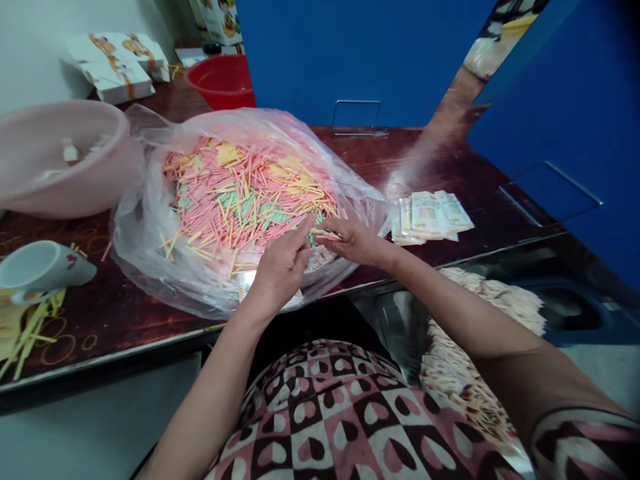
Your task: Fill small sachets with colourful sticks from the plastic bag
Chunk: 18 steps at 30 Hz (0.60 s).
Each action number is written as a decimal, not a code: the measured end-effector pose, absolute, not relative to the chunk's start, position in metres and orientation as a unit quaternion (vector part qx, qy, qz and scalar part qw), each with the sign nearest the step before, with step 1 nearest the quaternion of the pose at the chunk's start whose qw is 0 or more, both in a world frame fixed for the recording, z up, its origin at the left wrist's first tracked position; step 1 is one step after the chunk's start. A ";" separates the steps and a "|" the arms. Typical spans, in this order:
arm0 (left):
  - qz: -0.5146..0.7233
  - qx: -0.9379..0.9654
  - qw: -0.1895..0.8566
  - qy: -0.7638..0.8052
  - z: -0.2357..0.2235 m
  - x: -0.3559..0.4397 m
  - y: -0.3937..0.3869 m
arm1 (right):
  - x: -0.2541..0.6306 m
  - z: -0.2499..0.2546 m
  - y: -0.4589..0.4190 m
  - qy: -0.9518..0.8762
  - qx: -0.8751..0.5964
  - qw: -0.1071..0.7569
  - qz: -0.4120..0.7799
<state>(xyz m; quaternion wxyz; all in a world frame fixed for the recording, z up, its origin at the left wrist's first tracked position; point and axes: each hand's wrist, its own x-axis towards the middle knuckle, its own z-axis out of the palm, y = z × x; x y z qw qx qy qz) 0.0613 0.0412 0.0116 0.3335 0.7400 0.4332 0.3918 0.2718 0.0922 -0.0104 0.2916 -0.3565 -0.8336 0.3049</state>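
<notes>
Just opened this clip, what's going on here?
A person has both hands over a clear plastic bag heaped with short pink, yellow and green sticks, on a dark wood-look table. The right hand pinches a few sticks, and the left hand is close beside it. A pink plastic basin stands to the left, and a stack of flat packets lies to the right.

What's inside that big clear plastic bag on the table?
The clear plastic bag holds a heap of thin pink, yellow and green sticks. The top layers hide whatever lies deeper, and the bag's bottom is covered.
</notes>
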 end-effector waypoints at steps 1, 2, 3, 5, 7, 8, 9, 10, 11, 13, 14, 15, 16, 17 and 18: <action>0.383 0.756 0.314 0.428 0.010 0.063 0.043 | 0.271 -0.010 0.092 -0.836 -0.344 0.291 0.312; 0.377 0.766 0.304 0.422 0.008 0.065 0.045 | 0.269 -0.009 0.091 -0.836 -0.336 0.291 0.322; 0.374 0.769 0.305 0.418 0.006 0.066 0.045 | 0.267 -0.008 0.092 -0.834 -0.334 0.290 0.331; 0.392 0.743 0.339 0.423 0.004 0.065 0.043 | 0.263 -0.006 0.094 -0.829 -0.343 0.277 0.344; 0.440 0.677 0.393 0.441 0.004 0.062 0.038 | 0.260 -0.004 0.095 -0.813 -0.373 0.279 0.348; 0.468 0.636 0.415 0.452 0.004 0.060 0.036 | 0.259 -0.002 0.095 -0.796 -0.395 0.299 0.348; 0.495 0.597 0.431 0.462 0.005 0.058 0.034 | 0.258 0.000 0.094 -0.771 -0.417 0.329 0.351; 0.518 0.565 0.437 0.471 0.006 0.056 0.032 | 0.258 0.003 0.091 -0.741 -0.436 0.365 0.358; 0.535 0.543 0.439 0.476 0.006 0.054 0.031 | 0.257 0.007 0.088 -0.709 -0.449 0.398 0.371; 0.556 0.520 0.437 0.478 0.006 0.053 0.031 | 0.256 0.013 0.078 -0.664 -0.449 0.439 0.405; 0.562 0.517 0.437 0.476 0.005 0.053 0.031 | 0.255 0.016 0.073 -0.657 -0.440 0.445 0.420; 0.565 0.515 0.436 0.475 0.005 0.054 0.031 | 0.254 0.017 0.067 -0.660 -0.428 0.444 0.429; 0.567 0.514 0.435 0.475 0.004 0.055 0.031 | 0.253 0.016 0.063 -0.671 -0.417 0.438 0.429; 0.570 0.512 0.432 0.476 0.003 0.056 0.031 | 0.251 0.014 0.059 -0.687 -0.410 0.427 0.422; 0.573 0.511 0.428 0.477 0.002 0.057 0.031 | 0.250 0.012 0.056 -0.703 -0.406 0.414 0.411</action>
